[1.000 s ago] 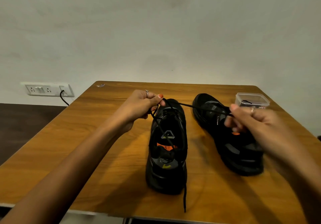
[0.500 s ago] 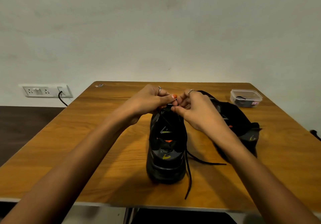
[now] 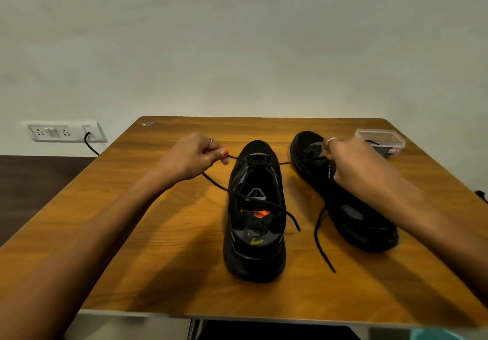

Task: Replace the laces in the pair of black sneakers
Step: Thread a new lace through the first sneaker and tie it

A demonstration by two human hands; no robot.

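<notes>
Two black sneakers stand on the wooden table [image 3: 169,247]. The near sneaker [image 3: 254,255] sits in the middle with its heel toward me. A black lace [image 3: 320,244] runs through its front eyelets and stretches out to both sides. My left hand [image 3: 192,157] pinches the lace's left part to the left of the toe; that part's loose end trails back across the shoe's opening. My right hand [image 3: 351,165] pinches the right part over the second sneaker [image 3: 353,218], which lies angled to the right, and the free end hangs down onto the table.
A small clear plastic box [image 3: 380,141] with something dark inside stands at the table's back right corner. A wall socket plate [image 3: 63,131] with a black cable plugged in is on the left wall. A small scrap [image 3: 148,123] lies at the back left corner.
Half a second ago both hands met at the near sneaker's toe. They have since drawn apart sideways, pulling the lace taut through the front eyelets.
</notes>
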